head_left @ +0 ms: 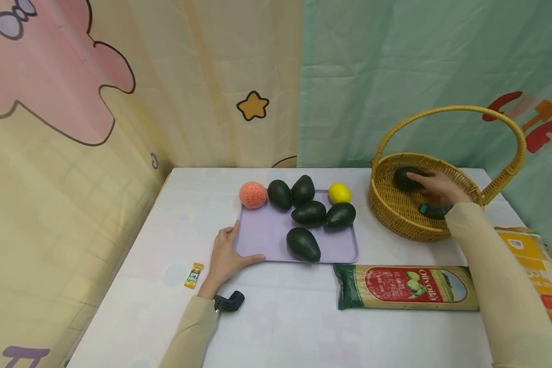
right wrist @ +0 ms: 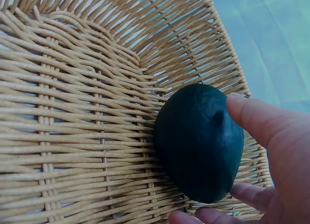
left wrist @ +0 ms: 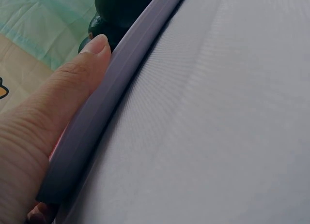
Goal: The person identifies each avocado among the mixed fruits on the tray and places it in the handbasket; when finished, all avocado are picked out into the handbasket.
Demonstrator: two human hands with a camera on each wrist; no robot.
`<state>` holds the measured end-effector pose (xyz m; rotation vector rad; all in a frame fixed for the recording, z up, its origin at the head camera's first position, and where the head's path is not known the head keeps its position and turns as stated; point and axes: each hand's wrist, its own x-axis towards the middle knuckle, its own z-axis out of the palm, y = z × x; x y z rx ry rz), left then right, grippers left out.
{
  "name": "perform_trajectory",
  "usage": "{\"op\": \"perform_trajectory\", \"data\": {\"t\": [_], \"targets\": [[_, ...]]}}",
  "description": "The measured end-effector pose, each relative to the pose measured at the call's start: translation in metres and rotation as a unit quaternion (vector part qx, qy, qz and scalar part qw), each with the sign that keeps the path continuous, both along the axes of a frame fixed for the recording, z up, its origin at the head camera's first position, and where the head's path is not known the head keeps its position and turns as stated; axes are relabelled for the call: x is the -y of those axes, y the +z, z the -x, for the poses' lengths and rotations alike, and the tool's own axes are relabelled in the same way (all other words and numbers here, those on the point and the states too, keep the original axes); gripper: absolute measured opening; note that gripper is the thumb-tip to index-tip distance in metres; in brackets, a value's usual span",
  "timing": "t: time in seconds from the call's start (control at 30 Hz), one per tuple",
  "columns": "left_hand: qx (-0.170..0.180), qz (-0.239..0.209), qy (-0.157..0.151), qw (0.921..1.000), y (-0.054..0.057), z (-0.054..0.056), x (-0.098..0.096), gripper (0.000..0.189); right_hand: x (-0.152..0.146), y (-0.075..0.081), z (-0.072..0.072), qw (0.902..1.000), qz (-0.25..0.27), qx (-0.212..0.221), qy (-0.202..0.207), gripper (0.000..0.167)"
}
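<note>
On the white tabletop [head_left: 294,327], a wicker basket [head_left: 393,217] is standing to the right of a lilac tray [head_left: 262,235]. The left hand [head_left: 226,255] is resting at the tray's near left corner, thumb and index finger lying wide apart along 2 edges, while the right hand [head_left: 440,187] is holding 1 dark avocado [right wrist: 198,146] inside the basket, near its wall, between thumb and fingers. On the tray, 5 more avocados [head_left: 303,245] are lying.
</note>
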<state>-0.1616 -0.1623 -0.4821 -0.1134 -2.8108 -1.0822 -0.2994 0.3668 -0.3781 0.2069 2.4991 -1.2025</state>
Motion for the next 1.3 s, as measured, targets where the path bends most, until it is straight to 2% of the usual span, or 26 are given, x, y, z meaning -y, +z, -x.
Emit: {"op": "perform_trajectory", "data": {"t": [0.1, 0.2, 0.33, 0.53, 0.7, 0.77, 0.9, 0.97, 1.03, 1.17, 1.3], "targets": [[-0.001, -0.002, 0.000, 1.0000, 0.000, 0.000, 0.000, 0.122, -0.001, 0.002, -0.001, 0.9998, -0.014, 0.001, 0.015, 0.106], [0.001, -0.004, 0.001, 1.0000, 0.001, 0.000, 0.000, 0.122, -0.002, 0.003, -0.003, 0.9992, -0.029, -0.021, 0.015, 0.107], [0.005, -0.003, 0.001, 1.0000, 0.001, 0.000, 0.000, 0.122, 0.001, 0.005, -0.006, 0.9949, -0.059, -0.081, 0.009, 0.105], [0.001, -0.001, 0.000, 1.0000, 0.001, 0.001, 0.000, 0.122, 0.014, 0.014, -0.018, 0.9822, -0.054, -0.176, -0.038, 0.092], [0.000, -0.001, 0.002, 1.0000, 0.001, 0.001, 0.000, 0.122, 0.029, 0.023, -0.034, 0.9607, -0.048, -0.262, -0.079, 0.076], [0.000, -0.003, 0.002, 1.0000, 0.001, 0.001, 0.000, 0.122, 0.037, 0.026, -0.041, 0.9478, -0.045, -0.301, -0.094, 0.068], [0.005, -0.004, 0.002, 1.0000, 0.000, 0.001, 0.000, 0.122, 0.058, 0.032, -0.057, 0.9121, -0.010, -0.399, -0.095, 0.046], [0.006, -0.003, 0.003, 1.0000, 0.000, 0.001, 0.001, 0.122, 0.071, 0.035, -0.066, 0.8913, 0.016, -0.447, -0.075, 0.035], [0.001, -0.003, 0.003, 1.0000, 0.000, 0.001, 0.001, 0.122, 0.087, 0.040, -0.077, 0.8756, 0.040, -0.479, -0.049, 0.029], [-0.008, -0.002, 0.006, 1.0000, 0.000, 0.001, 0.001, 0.122, 0.120, 0.049, -0.103, 0.8632, 0.056, -0.502, 0.001, 0.022], [-0.006, -0.002, 0.005, 1.0000, -0.001, -0.001, 0.000, 0.122, 0.148, 0.050, -0.124, 0.8626, 0.052, -0.501, 0.042, 0.020]]}}
